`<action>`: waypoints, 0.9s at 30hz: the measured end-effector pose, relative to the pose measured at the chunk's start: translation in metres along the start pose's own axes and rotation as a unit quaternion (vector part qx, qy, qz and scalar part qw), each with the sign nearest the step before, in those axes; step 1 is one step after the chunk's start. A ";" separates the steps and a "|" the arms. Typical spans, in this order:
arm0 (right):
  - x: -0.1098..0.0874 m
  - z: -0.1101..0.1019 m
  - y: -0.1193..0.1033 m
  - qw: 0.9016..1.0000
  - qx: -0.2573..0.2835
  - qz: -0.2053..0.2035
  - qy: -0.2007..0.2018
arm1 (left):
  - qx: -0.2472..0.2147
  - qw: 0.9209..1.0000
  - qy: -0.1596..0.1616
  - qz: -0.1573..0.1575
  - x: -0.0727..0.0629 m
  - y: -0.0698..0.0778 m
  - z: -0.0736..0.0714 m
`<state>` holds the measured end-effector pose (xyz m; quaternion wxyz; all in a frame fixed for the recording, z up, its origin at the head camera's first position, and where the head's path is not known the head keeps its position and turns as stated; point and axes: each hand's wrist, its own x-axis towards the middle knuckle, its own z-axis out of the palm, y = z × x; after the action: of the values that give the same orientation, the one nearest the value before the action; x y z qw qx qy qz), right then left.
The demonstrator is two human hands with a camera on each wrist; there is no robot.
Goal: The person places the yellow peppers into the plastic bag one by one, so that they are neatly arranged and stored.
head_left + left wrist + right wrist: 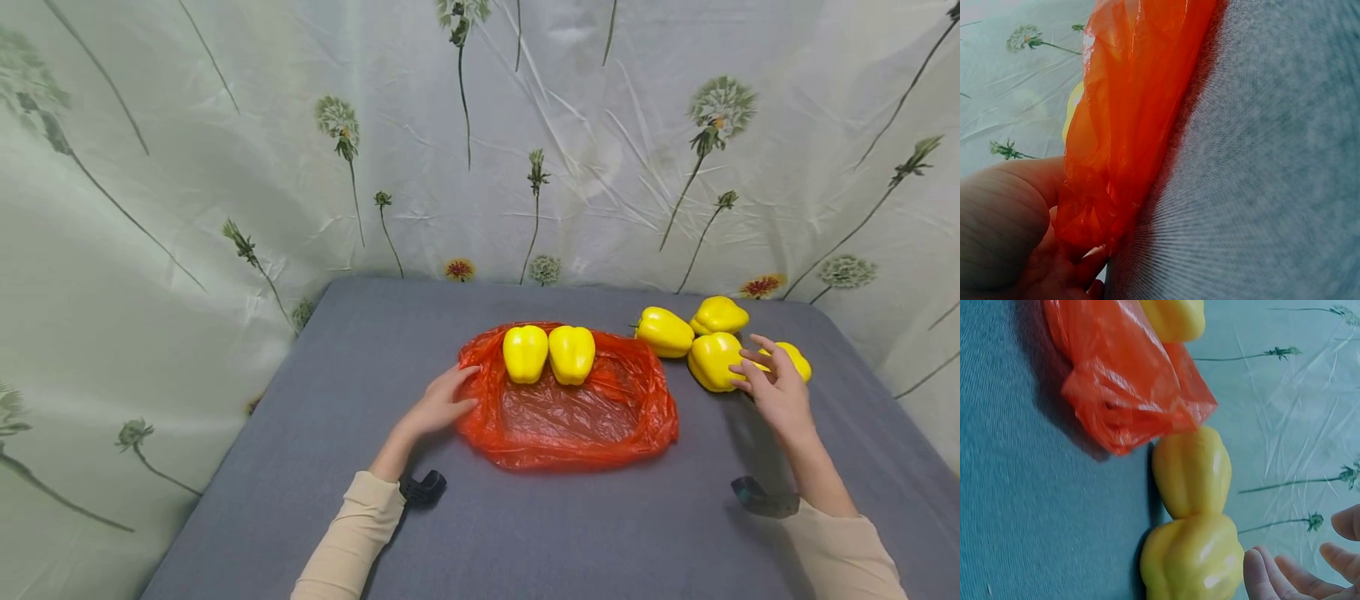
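A red plastic bag (570, 454) lies spread with its mouth up on the grey surface. Two yellow bell peppers (526, 355) (572, 356) sit side by side in its back part. My left hand (437, 404) holds the bag's left edge, thumb on one side and fingers partly hidden behind the red film (1125, 125). Several more yellow bell peppers (664, 332) are grouped right of the bag. Over the nearer ones hovers my right hand (780, 396), fingers spread and nothing held. In the right wrist view its fingertips (1259, 569) appear beside a bell pepper (1191, 559).
A grey cloth-covered table (480, 533) carries everything. Behind it hangs a pale curtain (480, 192) printed with dandelions, meeting the table's back edge. One pepper at the back right (718, 316) lies close to that edge.
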<state>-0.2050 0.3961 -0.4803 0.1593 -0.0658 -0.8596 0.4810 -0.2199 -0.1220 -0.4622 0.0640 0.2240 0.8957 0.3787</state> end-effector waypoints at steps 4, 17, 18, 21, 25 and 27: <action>-0.001 -0.009 0.000 1.000 0.020 0.004 0.008 | -0.001 1.000 0.000 -0.003 -0.001 0.001 -0.001; -0.006 -0.036 0.010 0.997 0.040 0.044 0.040 | -0.007 1.000 0.003 -0.004 -0.001 0.002 0.000; -0.007 -0.037 0.011 0.997 0.033 0.050 0.045 | -0.008 1.000 0.003 -0.004 -0.001 0.002 0.000; -0.008 -0.039 0.013 0.996 0.020 0.068 0.061 | -0.009 1.000 0.003 -0.003 -0.001 0.002 0.000; -0.009 -0.041 0.014 0.993 0.012 0.092 0.076 | -0.005 1.000 0.000 -0.007 -0.001 0.000 0.000; -0.009 -0.041 0.014 0.991 0.009 0.105 0.086 | -0.002 1.000 -0.001 -0.006 0.000 -0.001 0.001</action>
<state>-0.1833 0.4342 -0.4745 0.1823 -0.1953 -0.8266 0.4952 -0.2196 -0.1222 -0.4631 0.0675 0.2187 0.8964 0.3796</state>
